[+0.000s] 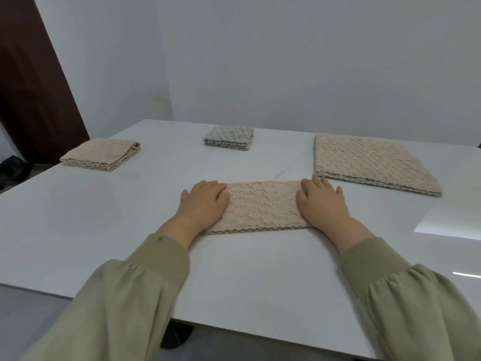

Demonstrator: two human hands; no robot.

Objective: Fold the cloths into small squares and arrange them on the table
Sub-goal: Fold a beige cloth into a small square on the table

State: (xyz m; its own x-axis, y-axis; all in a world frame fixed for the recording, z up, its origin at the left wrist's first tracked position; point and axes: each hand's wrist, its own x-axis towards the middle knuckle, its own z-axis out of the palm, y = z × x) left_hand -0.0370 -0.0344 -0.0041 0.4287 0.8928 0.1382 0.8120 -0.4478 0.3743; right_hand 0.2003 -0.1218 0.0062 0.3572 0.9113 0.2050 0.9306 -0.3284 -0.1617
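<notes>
Four lots of cloth lie on the white table (78, 225), well apart from one another. A half-folded beige strip (260, 207) lies crosswise in the middle, its scalloped edge toward the person. A folded beige square (101, 155) sits close to the table's far left edge, and a smaller folded grey square (229, 138) sits near the far edge by the wall. A larger flat stack of cloths (372, 162) lies to the right, its near corner just beside the strip's right end. Bare tabletop stretches wide to the left of the strip and between it and the near edge.

The left hand (203, 201) lies flat on the strip's left end, fingers straight and together. The right hand (321, 204) presses the right end the same way, palm down. Neither grips the cloth. Olive-green sleeves (145, 277) cover both forearms.
</notes>
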